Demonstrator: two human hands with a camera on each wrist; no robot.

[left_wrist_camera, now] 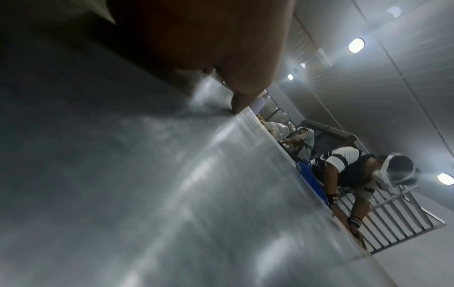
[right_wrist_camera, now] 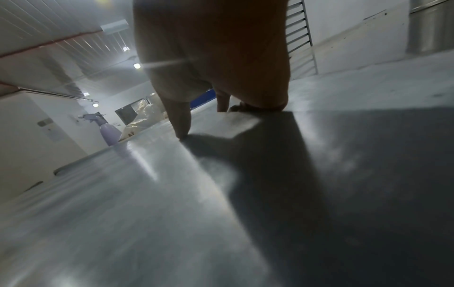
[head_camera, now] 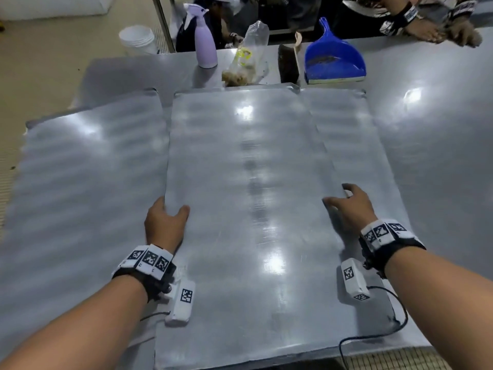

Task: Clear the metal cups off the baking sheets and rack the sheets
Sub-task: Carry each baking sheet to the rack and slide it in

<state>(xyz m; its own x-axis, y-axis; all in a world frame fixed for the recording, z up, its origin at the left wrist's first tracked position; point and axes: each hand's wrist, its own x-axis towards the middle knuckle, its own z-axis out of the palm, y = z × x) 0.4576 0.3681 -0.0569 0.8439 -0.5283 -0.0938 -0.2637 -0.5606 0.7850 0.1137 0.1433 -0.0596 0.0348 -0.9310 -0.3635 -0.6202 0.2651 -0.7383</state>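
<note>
While both hands sit on the middle baking sheet (head_camera: 240,182), no metal cups show in any view, so I judge the clearing done and racking in hand.

Left hand (head_camera: 165,222): on the sheet's left edge, thumb on top, fingers wrapped under the rim. Left wrist view confirms a fingertip at the edge.

Right hand (head_camera: 349,206): fingers spread and bent, tips pressing on the sheet near its right edge; thumb (right_wrist_camera: 181,124) touches the surface. It presses rather than clasps, as far as I can tell.

Sheet position: centre of the steel table (head_camera: 440,142), its near end overhanging the table edge, overlapping a left sheet (head_camera: 88,169) and a right sheet (head_camera: 344,129).

Risks, judged:
- Uneven hold. The left grips and the right only presses; a lift now could tilt the sheet and let it slip off to the right.
- Overlap. Dragging the middle sheet may pull its neighbours; the left one already hangs past the table corner and could fall.
- Overhang. Downward pressure at the near end could tip the far end up.
- Beyond the sheet's far edge: plastic bag (head_camera: 248,57), brush (head_camera: 289,65), blue dustpan (head_camera: 333,60), spray bottle (head_camera: 204,41). A forward shove could knock these.
- Farther still, another person's hands (head_camera: 440,30) rest on the table; a swung sheet could reach them.
- Rack (right_wrist_camera: 301,38) stands off to the right; a wide carry is needed.
</note>
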